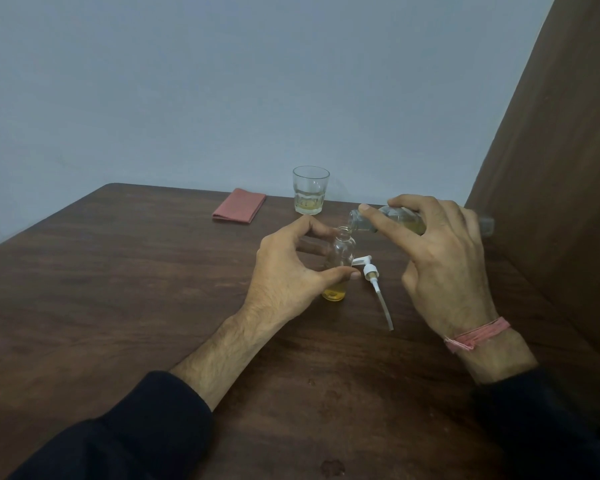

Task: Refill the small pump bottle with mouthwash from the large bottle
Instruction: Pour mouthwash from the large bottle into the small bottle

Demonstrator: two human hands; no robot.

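The small clear bottle (340,258) stands upright on the table with its neck uncapped and a little yellow liquid at its bottom. My left hand (288,271) grips it between thumb and fingers. My right hand (440,258) holds the large clear bottle (395,220) tipped nearly level, its mouth right at the small bottle's neck. Yellow liquid lies inside the large bottle; its far end sticks out past my hand. The white pump head with its tube (374,282) lies on the table just right of the small bottle.
A drinking glass (310,190) with a little yellow liquid stands at the table's far edge. A folded pink cloth (239,205) lies to its left. A brown wooden panel (561,168) rises along the right side of the wooden table (118,289).
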